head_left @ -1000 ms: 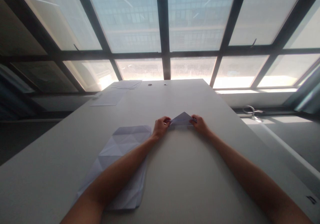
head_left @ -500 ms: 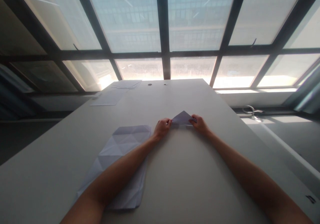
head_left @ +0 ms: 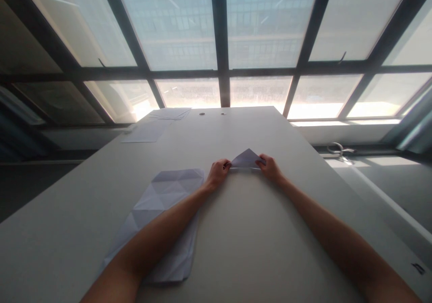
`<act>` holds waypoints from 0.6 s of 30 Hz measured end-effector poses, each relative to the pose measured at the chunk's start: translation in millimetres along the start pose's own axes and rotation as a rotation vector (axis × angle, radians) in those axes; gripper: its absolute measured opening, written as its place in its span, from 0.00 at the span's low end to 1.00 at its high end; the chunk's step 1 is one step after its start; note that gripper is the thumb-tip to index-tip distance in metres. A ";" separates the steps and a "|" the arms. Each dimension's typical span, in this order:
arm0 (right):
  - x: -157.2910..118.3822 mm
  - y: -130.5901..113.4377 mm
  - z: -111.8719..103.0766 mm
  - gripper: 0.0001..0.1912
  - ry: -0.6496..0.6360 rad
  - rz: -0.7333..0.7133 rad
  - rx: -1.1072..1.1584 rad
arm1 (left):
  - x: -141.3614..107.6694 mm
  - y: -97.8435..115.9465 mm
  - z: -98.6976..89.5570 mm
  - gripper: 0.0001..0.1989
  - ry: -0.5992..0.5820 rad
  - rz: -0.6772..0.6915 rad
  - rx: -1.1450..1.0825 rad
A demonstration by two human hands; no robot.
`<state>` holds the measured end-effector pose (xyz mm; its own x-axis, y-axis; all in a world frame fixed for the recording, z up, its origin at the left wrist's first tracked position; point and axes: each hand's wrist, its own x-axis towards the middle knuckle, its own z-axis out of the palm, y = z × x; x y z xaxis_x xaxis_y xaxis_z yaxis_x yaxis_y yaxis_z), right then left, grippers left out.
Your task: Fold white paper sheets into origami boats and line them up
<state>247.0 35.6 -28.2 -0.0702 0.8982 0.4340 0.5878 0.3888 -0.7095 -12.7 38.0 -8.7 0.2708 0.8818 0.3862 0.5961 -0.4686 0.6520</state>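
Observation:
A small piece of folded paper (head_left: 246,158), shaped like a triangle with its point facing away from me, is held between both hands over the white table (head_left: 270,231). My left hand (head_left: 219,172) pinches its left corner. At the right corner, my right hand (head_left: 269,166) grips it with thumb and fingers closed. Beneath my left forearm lies a stack of creased paper sheets (head_left: 175,188), marked with diagonal fold lines; the arm hides part of it.
Flat white sheets (head_left: 143,132) lie at the table's far left, with more paper (head_left: 173,113) behind them. A round hole (head_left: 201,114) is set near the far edge. Beyond the table stand large windows (head_left: 256,24). A white cable (head_left: 340,150) rests to the right.
Both hands keep hold of the folded paper in nearly the same place. The paper's near edge looks slightly more raised or opened; otherwise little differs.

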 end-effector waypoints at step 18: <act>0.6 0.0 -0.1 0.10 0.001 0.025 0.077 | -0.1 -2.5 2.6 0.10 0.122 -0.042 -0.066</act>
<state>247.1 36.1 -27.8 -0.0558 0.9075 0.4164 0.5254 0.3813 -0.7607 -12.3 39.3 -12.0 0.1507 0.8895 0.4314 0.5525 -0.4377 0.7094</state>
